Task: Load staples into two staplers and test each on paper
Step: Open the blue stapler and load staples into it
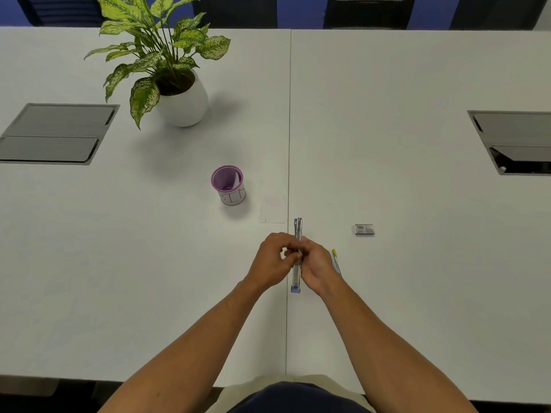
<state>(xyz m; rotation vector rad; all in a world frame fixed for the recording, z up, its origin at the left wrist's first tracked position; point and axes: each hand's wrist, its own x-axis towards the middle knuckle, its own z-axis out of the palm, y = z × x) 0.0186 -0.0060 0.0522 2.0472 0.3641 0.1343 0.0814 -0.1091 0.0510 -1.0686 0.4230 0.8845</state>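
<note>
Blue-and-metal stapler [297, 234] opened out long and narrow, held just above the white table [417, 174] near its centre seam, one end pointing away, blue end [295, 289] toward the body. Gripped from both sides at its middle: left hand [275, 260] curled, fingertips pinching at the stapler's channel; right hand [316, 268] wrapped round the body from the other side. Whether a staple strip sits between the fingers, too small to tell. Just right of the right hand, a second, yellow-tipped stapler [335, 260] lying on the table, partly hidden by the wrist. Farther right, well apart, a small staple box [364, 229]. Ahead and left of the hands, a faint white paper sheet [272, 213] flat on the table. Beyond that, a purple mesh cup [228, 184] with a paper label. Far left, a potted plant [170, 70] in a white pot.
</note>
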